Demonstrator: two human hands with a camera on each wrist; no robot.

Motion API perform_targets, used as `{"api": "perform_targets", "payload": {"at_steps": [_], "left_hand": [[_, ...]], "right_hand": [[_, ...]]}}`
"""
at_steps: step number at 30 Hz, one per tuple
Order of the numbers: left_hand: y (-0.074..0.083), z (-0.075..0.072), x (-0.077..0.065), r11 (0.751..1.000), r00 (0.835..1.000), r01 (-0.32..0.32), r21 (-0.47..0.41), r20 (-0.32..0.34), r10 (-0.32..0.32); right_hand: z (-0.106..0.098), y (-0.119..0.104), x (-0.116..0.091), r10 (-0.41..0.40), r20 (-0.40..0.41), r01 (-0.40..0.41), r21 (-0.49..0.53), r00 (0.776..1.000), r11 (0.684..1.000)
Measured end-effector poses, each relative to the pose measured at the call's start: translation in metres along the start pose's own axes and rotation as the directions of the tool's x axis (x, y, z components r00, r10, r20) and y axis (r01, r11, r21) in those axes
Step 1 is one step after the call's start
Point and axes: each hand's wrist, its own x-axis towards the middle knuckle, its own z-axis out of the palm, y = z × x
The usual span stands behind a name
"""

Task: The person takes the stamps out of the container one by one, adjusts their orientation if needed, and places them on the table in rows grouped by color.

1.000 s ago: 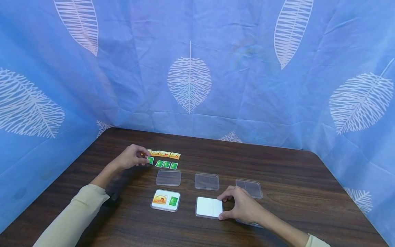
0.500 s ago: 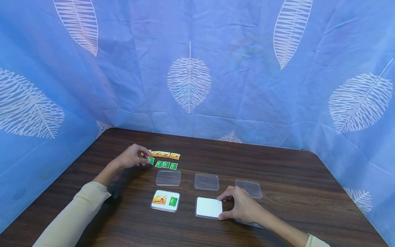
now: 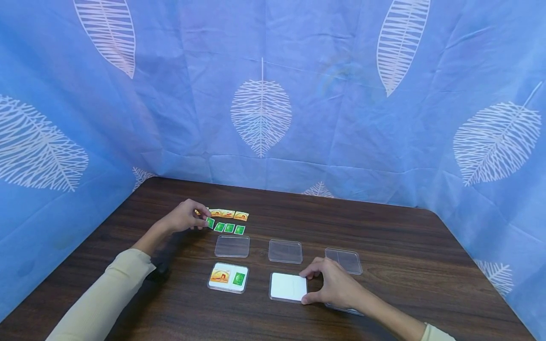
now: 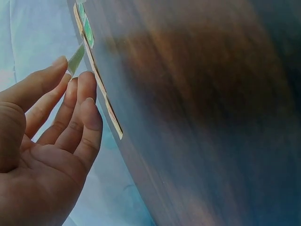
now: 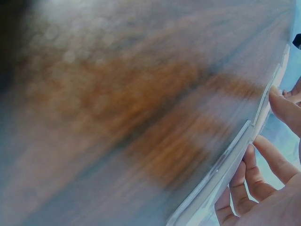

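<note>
My left hand (image 3: pixel 184 216) pinches a small green stamp (image 3: pixel 210 222) between thumb and fingertip, at the left end of a row of green stamps (image 3: pixel 229 228). In the left wrist view this stamp (image 4: pixel 76 60) is tilted up from the table. Behind it runs a row of orange-yellow stamps (image 3: pixel 228 214), its left end partly hidden by my fingers. My right hand (image 3: pixel 334 282) holds the right side of a clear plastic case (image 3: pixel 288 300) with a white insert (image 3: pixel 288 287), thumb at the near corner and fingers at the far one.
Left of that case lies another case (image 3: pixel 228 290) holding one orange stamp and one green stamp. Three clear lids (image 3: pixel 232 246) lie in a row behind. A further case (image 3: pixel 347 310) is mostly hidden under my right hand. Blue leaf-patterned cloth (image 3: pixel 332 118) surrounds the dark wooden table (image 3: pixel 405 246).
My left hand has shifted slightly to the right with the green stamp, closer to the other green ones. The right hand stays in place at the case.
</note>
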Motion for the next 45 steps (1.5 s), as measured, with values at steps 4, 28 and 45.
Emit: {"api": "perform_targets", "payload": {"at_steps": [4, 28, 45], "left_hand": [[-0.0028, 0.0013, 0.0015, 1.0, 1.0, -0.009, 0.005, 0.012, 0.009], [-0.0029, 0.0028, 0.0073, 1.0, 0.999, 0.029, 0.012, 0.014, -0.029], [-0.0044, 0.002, 0.0083, 1.0, 1.0, -0.009, 0.011, -0.001, 0.009]], "right_hand": [[0.0006, 0.0002, -0.0002, 0.003, 0.0, -0.003, 0.007, 1.0, 1.0], [0.0005, 0.0007, 0.0004, 0.008, 0.0, -0.008, -0.003, 1.0, 1.0], [0.0006, 0.0003, 0.0, 0.001, -0.004, -0.001, 0.002, 1.0, 1.0]]}}
